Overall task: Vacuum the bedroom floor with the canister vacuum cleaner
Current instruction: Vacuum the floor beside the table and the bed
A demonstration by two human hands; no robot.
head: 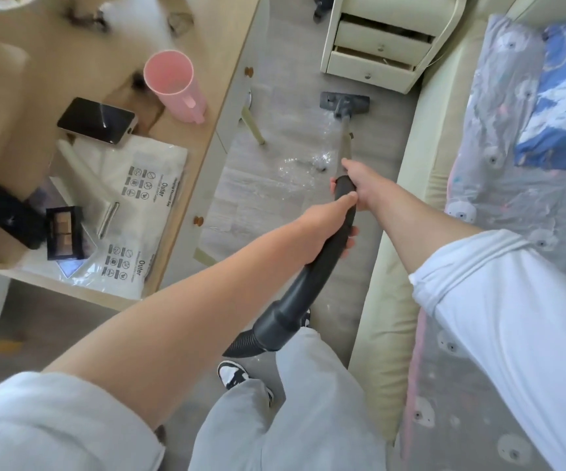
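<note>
In the head view, both hands hold the vacuum's black handle [334,239] near the middle of the frame: the right hand [356,185] is wrapped round its upper end where it meets the wand [345,141], and the left hand [336,222] grips the curved part just below, thumb along the top. The floor head [344,103] sits on the grey floor [261,185] in the upper middle, just in front of the cream drawer unit [373,52] and between the desk [206,130] at the left and the bed [512,198] at the right. Clear plastic scraps [308,161] lie beside the wand; they could clog the nozzle, so picking them up by hand looks wiser. To do the stroke well, keep the head flat and draw it in slow, overlapping passes along the aisle. The wand's long axis runs from lower centre up the frame, head pointing away from the person toward the drawers; the ribbed hose [244,345] trails at the lower centre.
</note>
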